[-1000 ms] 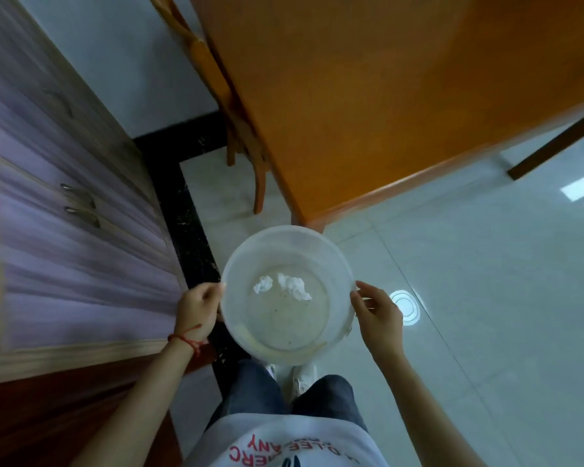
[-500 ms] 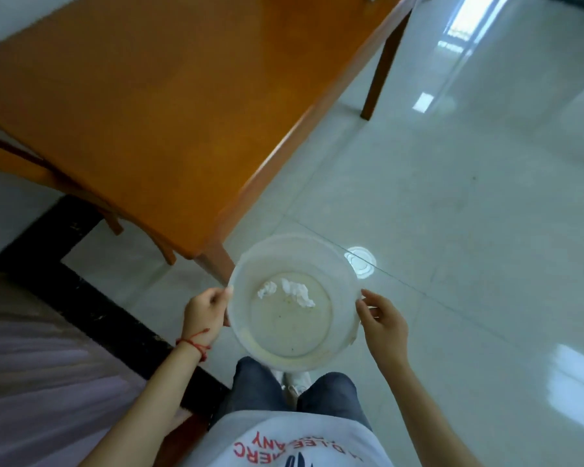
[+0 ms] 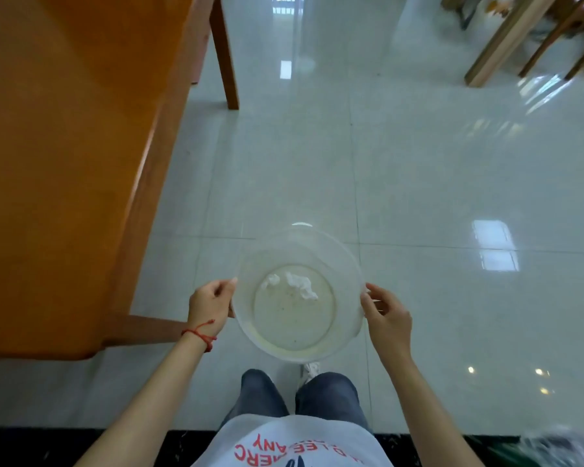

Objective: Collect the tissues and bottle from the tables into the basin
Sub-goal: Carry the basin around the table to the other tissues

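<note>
The person's white shirt point(image 3: 294, 443) carries red lettering, seen upside down. Only fragments read: "ANY", "ERC" and "D·LEE". The rest is cut off.

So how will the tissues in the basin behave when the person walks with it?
Crumpled tissues look very light and may shift or blow about. The basin walls should contain them. They look floppy, not fragile.

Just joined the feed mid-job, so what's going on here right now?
A person stands on a glossy tiled floor carrying a clear plastic basin, left hand and right hand each with a grip on opposite sides of its rim. Two crumpled tissues lie in the bottom; no bottle is in it. An orange wooden table is at the person's left, its visible part bare.
</note>
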